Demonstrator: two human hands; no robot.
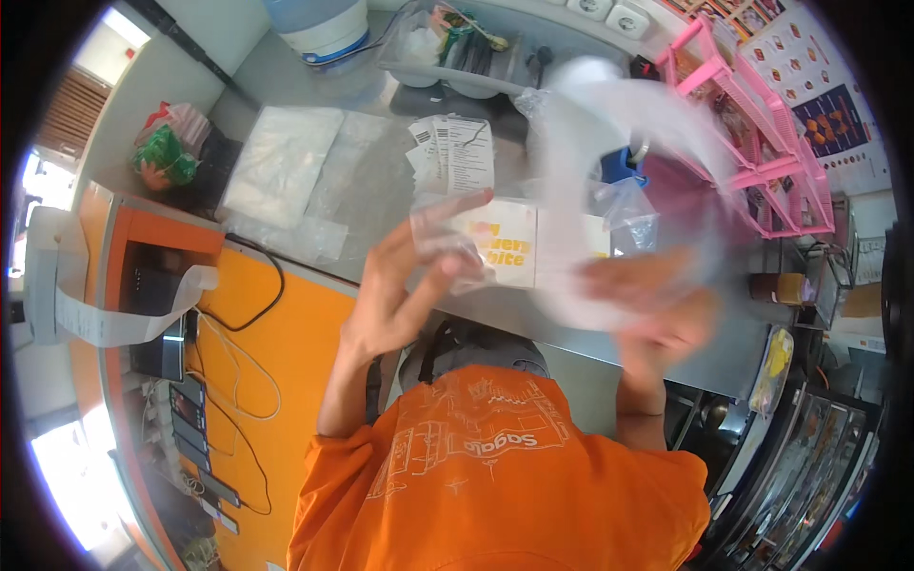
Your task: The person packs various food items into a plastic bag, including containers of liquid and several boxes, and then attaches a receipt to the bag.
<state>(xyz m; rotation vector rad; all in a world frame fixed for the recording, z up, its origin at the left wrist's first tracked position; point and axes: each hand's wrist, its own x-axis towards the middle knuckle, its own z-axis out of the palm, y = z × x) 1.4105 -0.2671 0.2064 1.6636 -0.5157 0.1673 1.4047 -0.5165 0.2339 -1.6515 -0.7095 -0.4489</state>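
Observation:
My right hand (660, 307), blurred by motion, grips a translucent white plastic bag (564, 157). The bag is spread in a blurred loop over the right half of the steel counter. My left hand (393, 285) is raised at the counter's front edge, its index finger stretched out. Crinkled clear plastic (468, 275) lies between its thumb and fingers. Beyond the fingertips is a white cardboard box (510, 250) with yellow lettering. A second white box (595, 232) adjoins it on the right, partly hidden by the bag. Printed receipts (468, 153) lie just behind the boxes.
A stack of clear plastic bags (282, 164) lies left on the steel counter (382, 153). A grey cutlery tray (457, 71) stands at the back. Pink plastic racks (757, 128) rise at right. At left, a paper strip (121, 325) hangs from a printer above several phones (189, 428).

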